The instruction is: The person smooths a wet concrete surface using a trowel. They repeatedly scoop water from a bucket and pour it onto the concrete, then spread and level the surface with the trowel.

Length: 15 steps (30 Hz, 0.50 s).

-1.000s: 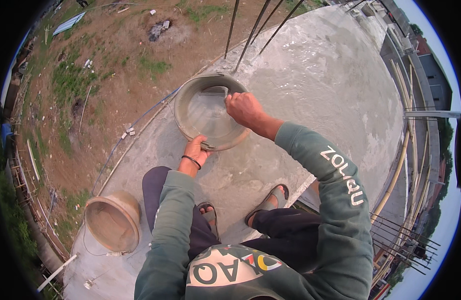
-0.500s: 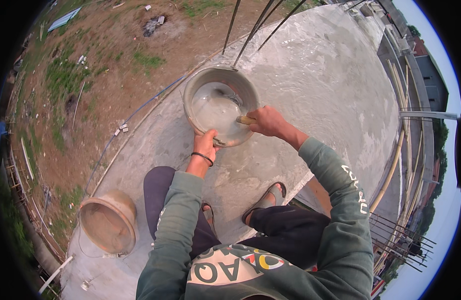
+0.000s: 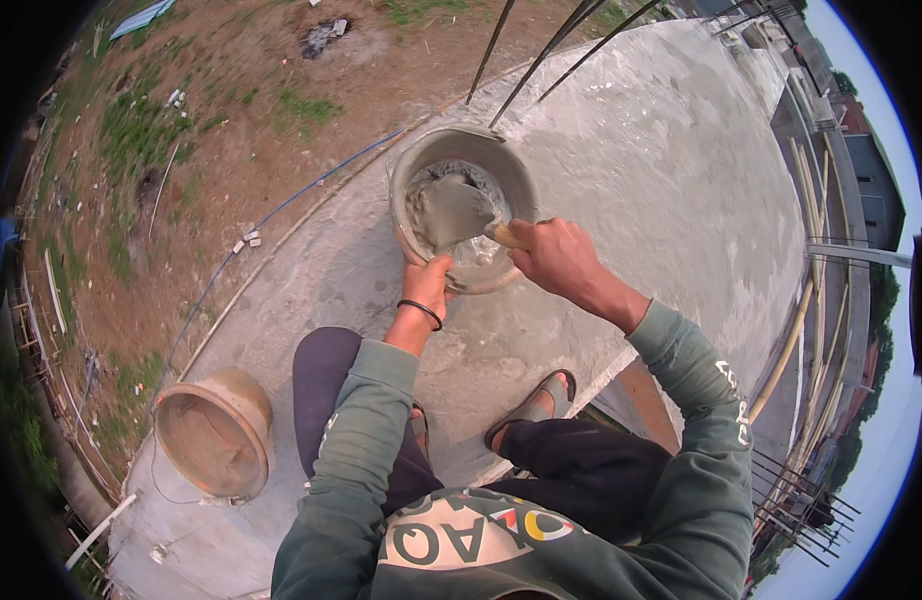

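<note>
A round grey bucket (image 3: 522, 185) stands on the concrete in front of me with wet grey cement mix (image 3: 421, 190) inside. My left hand (image 3: 428, 283) grips its near rim, thumb over the edge and fingers beneath, partly hidden. My right hand (image 3: 561, 258) is closed around the wooden handle of a trowel (image 3: 461, 210). The trowel's broad, mortar-coated blade shows within the bucket, over the mix; how much of it touches the mix I cannot tell.
Another bucket (image 3: 213, 438), brownish, leans at my lower left. Steel rebars (image 3: 546, 60) rise beyond the grey bucket. A blue hose (image 3: 326, 180) runs along the slab's left edge, beside bare soil. Bamboo poles (image 3: 789, 345) and protruding rebar (image 3: 801, 500) lie to the right.
The trowel blade, mostly sunk in the mix before, now shows broadly above it, and the mix surface looks rougher. My left hand keeps its hold on the rim. The view has shifted slightly.
</note>
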Each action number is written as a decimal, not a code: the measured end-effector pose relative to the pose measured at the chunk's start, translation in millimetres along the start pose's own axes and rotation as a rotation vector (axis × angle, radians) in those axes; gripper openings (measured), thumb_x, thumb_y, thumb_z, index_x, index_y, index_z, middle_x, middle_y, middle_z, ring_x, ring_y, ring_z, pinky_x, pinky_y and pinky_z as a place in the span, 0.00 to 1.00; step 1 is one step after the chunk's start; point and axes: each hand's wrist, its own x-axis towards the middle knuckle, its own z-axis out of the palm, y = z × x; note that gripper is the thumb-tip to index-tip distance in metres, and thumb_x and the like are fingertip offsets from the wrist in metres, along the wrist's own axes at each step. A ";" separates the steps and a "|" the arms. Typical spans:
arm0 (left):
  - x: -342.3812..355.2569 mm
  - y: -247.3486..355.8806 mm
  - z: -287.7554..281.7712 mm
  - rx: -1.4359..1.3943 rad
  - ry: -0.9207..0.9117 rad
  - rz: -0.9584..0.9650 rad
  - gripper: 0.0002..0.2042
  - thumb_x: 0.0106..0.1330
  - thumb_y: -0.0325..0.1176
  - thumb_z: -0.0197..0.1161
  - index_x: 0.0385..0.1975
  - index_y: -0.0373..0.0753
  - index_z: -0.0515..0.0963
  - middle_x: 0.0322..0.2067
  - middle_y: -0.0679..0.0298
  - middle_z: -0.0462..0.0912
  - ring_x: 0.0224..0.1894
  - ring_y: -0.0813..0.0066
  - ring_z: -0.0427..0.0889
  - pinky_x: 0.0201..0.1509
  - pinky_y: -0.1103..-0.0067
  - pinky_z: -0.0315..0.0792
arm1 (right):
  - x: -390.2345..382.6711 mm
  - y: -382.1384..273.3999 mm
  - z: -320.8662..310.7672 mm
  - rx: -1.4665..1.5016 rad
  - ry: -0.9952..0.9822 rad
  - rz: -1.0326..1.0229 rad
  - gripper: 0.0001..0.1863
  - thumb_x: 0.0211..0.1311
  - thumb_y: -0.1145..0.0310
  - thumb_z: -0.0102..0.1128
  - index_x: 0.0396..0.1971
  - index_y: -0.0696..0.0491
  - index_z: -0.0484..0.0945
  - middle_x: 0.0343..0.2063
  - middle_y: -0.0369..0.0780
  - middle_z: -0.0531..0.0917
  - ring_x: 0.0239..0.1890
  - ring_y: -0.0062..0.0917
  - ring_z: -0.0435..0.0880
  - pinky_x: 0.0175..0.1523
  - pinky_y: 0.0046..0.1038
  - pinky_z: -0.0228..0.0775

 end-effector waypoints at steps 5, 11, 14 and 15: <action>2.5 4.7 0.3 0.020 0.000 -0.011 0.36 0.56 0.24 0.57 0.68 0.45 0.56 0.53 0.56 0.73 0.43 0.67 0.80 0.31 0.70 0.76 | 1.0 -9.8 -39.1 -0.523 0.234 -0.258 0.15 0.56 0.71 0.58 0.44 0.57 0.77 0.23 0.41 0.78 0.24 0.29 0.83 0.27 0.29 0.71; 0.2 5.4 7.8 0.061 0.017 0.022 0.36 0.58 0.21 0.54 0.69 0.44 0.54 0.56 0.55 0.71 0.55 0.57 0.78 0.45 0.60 0.82 | 48.9 18.0 -17.0 -0.810 0.273 -0.403 0.07 0.58 0.70 0.57 0.35 0.55 0.74 0.24 0.37 0.78 0.25 0.25 0.82 0.27 0.25 0.68; 2.9 6.6 9.2 0.070 0.039 0.000 0.35 0.58 0.21 0.55 0.69 0.43 0.55 0.56 0.55 0.71 0.54 0.57 0.78 0.45 0.58 0.81 | 58.2 34.2 5.7 -0.726 0.145 -0.351 0.09 0.60 0.70 0.56 0.40 0.55 0.73 0.25 0.39 0.79 0.25 0.28 0.83 0.27 0.30 0.71; 4.4 7.7 8.7 0.048 0.041 -0.014 0.35 0.58 0.21 0.55 0.68 0.43 0.55 0.56 0.55 0.71 0.53 0.57 0.78 0.45 0.58 0.81 | 58.1 38.0 10.2 -0.685 0.063 -0.310 0.13 0.61 0.70 0.55 0.45 0.56 0.74 0.26 0.40 0.79 0.25 0.30 0.83 0.27 0.32 0.72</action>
